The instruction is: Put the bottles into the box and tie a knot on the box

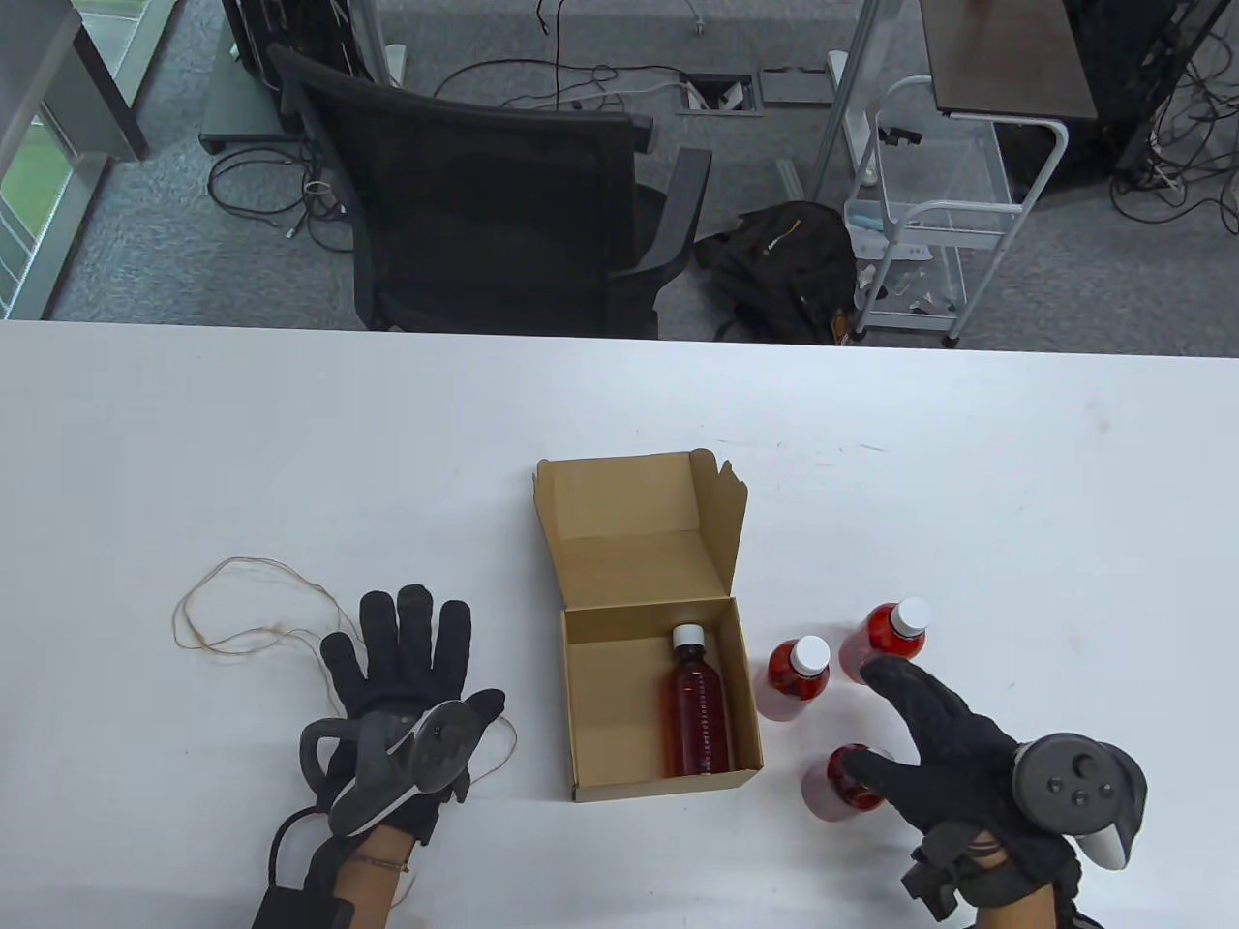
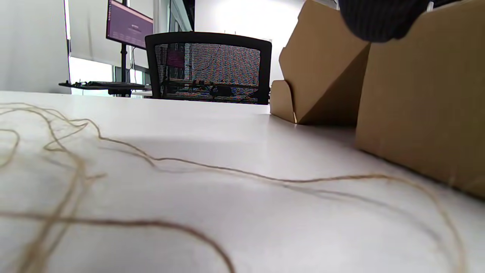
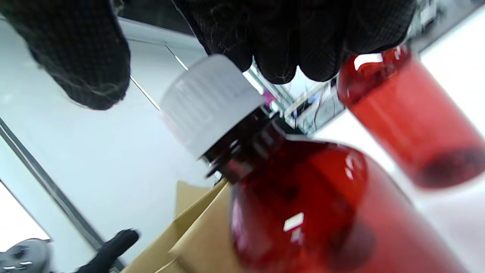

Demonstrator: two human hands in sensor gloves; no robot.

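An open cardboard box (image 1: 581, 697) stands mid-table with its lid (image 1: 629, 523) up at the back. One amber-red bottle (image 1: 695, 711) lies inside it, along the right wall. Three red bottles with white caps stand to the right of the box: (image 1: 799, 677), (image 1: 886, 634) and the nearest one (image 1: 842, 784). My right hand (image 1: 876, 721) hovers spread over the nearest bottle; in the right wrist view its fingers (image 3: 288, 38) hang just above the cap (image 3: 212, 102) without closing on it. My left hand (image 1: 426, 658) lies flat on the thin twine (image 1: 232, 605), left of the box.
The twine (image 2: 227, 174) loops loosely over the table up to the box wall (image 2: 420, 106). Beyond the table's far edge stand a black office chair (image 1: 503, 194), a dark backpack (image 1: 784, 271) and a white cart (image 1: 929, 223).
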